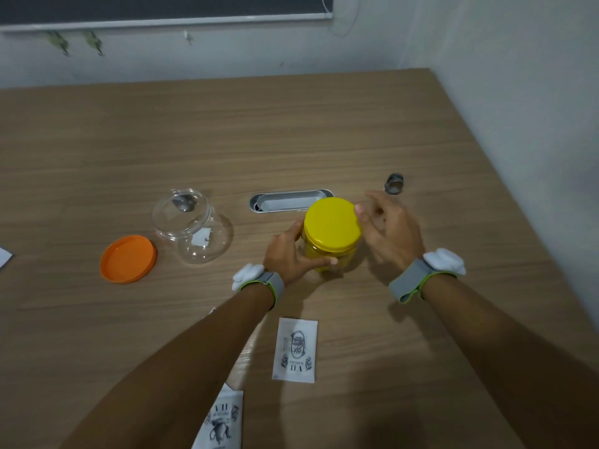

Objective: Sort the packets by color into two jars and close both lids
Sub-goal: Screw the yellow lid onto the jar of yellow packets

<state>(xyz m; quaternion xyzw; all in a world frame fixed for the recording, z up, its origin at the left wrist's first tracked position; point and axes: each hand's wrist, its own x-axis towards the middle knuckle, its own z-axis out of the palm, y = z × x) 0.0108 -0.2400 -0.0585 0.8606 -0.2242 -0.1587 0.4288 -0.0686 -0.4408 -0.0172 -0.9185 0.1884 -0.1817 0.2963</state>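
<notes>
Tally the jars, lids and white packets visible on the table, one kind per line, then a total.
Jars: 2, the clear jar and the yellow-filled jar.
Lids: 2, the orange lid lying loose and the yellow lid on its jar.
White packets: 2 clearly seen, one in front and one at the bottom edge.
Total: 6

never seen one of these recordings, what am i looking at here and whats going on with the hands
This is one wide picture from a camera worn on a person's head, looking down at their own bare hands over a brown wooden table. There is no robot. The left hand grips a clear jar with a yellow lid. The right hand is open beside the lid. To the left lie an empty clear jar on its side and a loose orange lid. White tea packets lie nearer the person.
</notes>
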